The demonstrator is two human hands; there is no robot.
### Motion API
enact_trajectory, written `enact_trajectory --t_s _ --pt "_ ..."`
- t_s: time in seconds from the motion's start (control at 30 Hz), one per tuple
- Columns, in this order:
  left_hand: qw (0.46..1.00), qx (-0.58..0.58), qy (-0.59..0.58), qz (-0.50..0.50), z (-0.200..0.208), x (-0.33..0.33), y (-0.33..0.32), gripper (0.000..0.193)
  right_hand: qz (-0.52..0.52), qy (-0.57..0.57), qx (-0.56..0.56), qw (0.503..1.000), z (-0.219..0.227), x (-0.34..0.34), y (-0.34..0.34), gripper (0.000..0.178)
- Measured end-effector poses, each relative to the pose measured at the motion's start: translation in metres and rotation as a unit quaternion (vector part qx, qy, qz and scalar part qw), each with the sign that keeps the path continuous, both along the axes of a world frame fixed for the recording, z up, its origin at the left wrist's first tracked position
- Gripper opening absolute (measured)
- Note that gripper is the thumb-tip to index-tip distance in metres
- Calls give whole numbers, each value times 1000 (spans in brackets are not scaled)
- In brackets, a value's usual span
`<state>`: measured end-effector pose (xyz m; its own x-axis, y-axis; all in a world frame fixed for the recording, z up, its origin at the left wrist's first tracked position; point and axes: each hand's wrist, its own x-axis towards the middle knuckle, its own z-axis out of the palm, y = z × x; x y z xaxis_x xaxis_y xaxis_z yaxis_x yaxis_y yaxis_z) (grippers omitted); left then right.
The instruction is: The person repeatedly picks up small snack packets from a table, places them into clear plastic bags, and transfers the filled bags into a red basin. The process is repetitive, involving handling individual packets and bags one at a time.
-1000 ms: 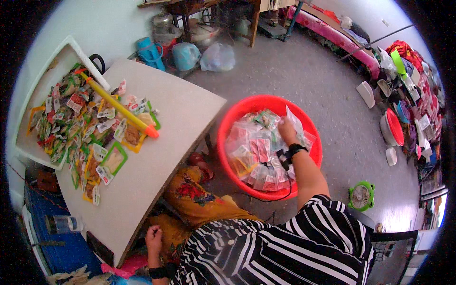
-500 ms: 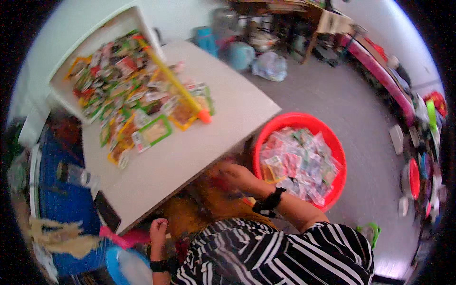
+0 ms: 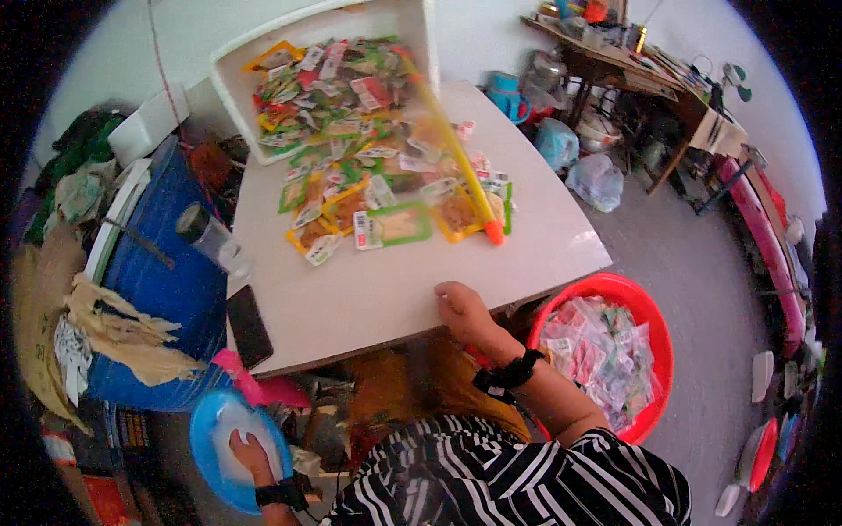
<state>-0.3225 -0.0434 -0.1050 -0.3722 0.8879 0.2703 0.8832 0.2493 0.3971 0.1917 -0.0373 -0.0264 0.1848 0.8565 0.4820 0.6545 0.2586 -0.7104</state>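
My left hand is over a blue basin with whitish contents, its fingers apart and nothing seen in them. My right hand is at the front edge of the pale table, fingers curled in; whether they hold anything is hidden. Beyond it, small sealed food packets with green and yellow edges spill from a white foam box onto the tabletop. A yellow stick with an orange tip lies across them. Right of my right forearm, a red tub holds many clear plastic packets.
A black phone lies at the table's left edge, near a clear jar. Pink cloth hangs below. A large blue barrel stands left, draped with tan cloth. Bags and a cluttered desk are at the back right.
My left hand has moved left and down over the blue basin, its fingers now apart. My right hand has risen from below the table's edge to the tabletop. The view has swung left.
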Motion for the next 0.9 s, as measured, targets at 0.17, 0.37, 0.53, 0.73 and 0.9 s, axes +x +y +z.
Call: enact_trajectory --t_s 0.17,0.37,0.53,0.73,0.9 --pt "989 -132 -65 29 -73 -84 -18 36 -5 -32 -4 999 -19 -2 14 14" --pt "983 -109 -95 -115 -93 -109 -30 22 -1 -14 -59 998 -5 -4 9 15" --pt "992 -116 -21 -48 -119 -125 -25 16 -8 -70 -33 997 -11 -4 11 10" --pt "993 -93 69 -15 -90 -118 -32 17 -14 -81 10 997 -12 -6 10 10" --pt "997 26 70 12 -22 -75 -17 18 -15 -103 -6 995 -9 -3 9 11"
